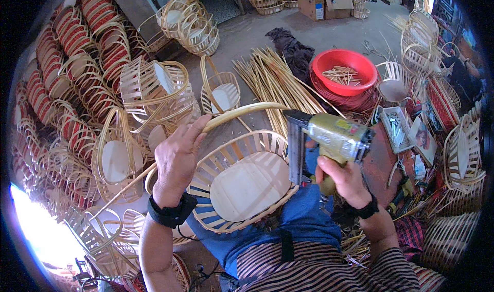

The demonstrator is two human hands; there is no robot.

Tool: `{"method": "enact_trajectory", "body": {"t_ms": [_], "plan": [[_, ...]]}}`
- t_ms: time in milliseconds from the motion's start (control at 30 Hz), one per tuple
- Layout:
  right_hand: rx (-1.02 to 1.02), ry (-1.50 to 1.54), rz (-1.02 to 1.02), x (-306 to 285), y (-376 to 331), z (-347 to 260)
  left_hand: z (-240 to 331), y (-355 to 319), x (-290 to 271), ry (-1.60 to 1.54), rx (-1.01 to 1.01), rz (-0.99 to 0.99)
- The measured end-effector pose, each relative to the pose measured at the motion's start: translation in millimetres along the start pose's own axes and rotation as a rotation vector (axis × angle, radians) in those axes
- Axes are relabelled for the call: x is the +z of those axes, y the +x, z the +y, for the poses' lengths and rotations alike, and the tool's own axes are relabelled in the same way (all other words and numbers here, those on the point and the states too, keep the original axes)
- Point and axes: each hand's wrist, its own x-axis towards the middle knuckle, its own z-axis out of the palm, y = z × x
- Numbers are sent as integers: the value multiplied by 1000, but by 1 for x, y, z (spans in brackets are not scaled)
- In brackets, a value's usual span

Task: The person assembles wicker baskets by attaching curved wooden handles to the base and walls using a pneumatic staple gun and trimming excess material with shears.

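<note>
We've got the basket (246, 181) on our lap, tilted w/ its open mouth up toward us, resting on the blue cloth over our knees. Left hand (177, 158) is wrapped around the bent handle strip (242, 112), gripping it just above the basket's left rim; the strip arches over to the right, where it meets the nose of the nail gun (329, 137). Right hand (346, 181) is clenched on the gun's grip, gun nose pressed at the rim/handle joint on the basket's right side.

Handling, as we judge it: basket looks v. light, thin split-wood slats w/ gaps between, so springy and easy to crush if squeezed at the slats. Better to hold at the rim band or the handle, which look stiffer. The handle strip is flexible, wants to spring back, so it needs a firm grip close to the joint. Surfaces look dry and matte, not slippery; splinters poss.

Looks: pale blond wood, oval shape, flat smooth oval base board, upright slats fanning out to a double rim hoop.

Around us: piles of similar baskets (154, 86) to the left, some w/ red bands, a bundle of loose strips (272, 76) on the floor ahead, and a red bowl (345, 72) of small sticks.
</note>
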Motion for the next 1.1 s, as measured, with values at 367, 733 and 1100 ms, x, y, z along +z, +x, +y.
{"method": "enact_trajectory", "body": {"t_ms": [367,733,1100], "plan": [[-2,36,-16,22,9,7,1,-2,-6,18,3,-6],[-18,131,0,25,8,8,6,-3,-6,7,6,12],[-181,-256,-68,50,-6,9,4,4,1,63,46,25]]}}
